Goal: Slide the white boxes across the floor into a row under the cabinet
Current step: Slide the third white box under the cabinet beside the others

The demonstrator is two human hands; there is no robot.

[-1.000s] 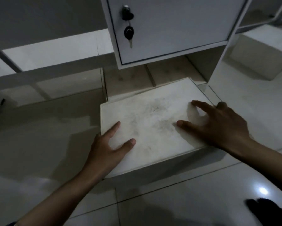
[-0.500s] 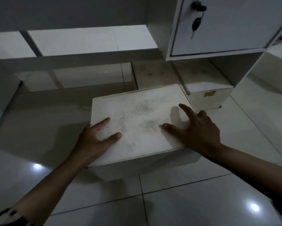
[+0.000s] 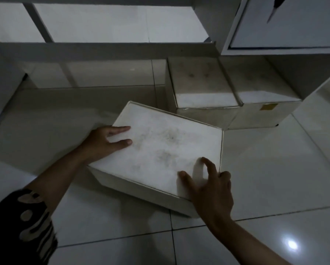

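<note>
tiled floor (image 3: pixel 275 178), both hands, left hand (image 3: pixel 103 143) and right hand (image 3: pixel 211 192), spread on white box (image 3: pixel 160 150)

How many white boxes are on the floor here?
3: one box under both hands, two side by side under the cabinet. More may be hidden behind.

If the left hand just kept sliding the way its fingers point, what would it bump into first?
Nothing on the lid: the left hand points right across the dusty box. Beyond its far edge looks like bare floor, though depth is uncertain.
</note>
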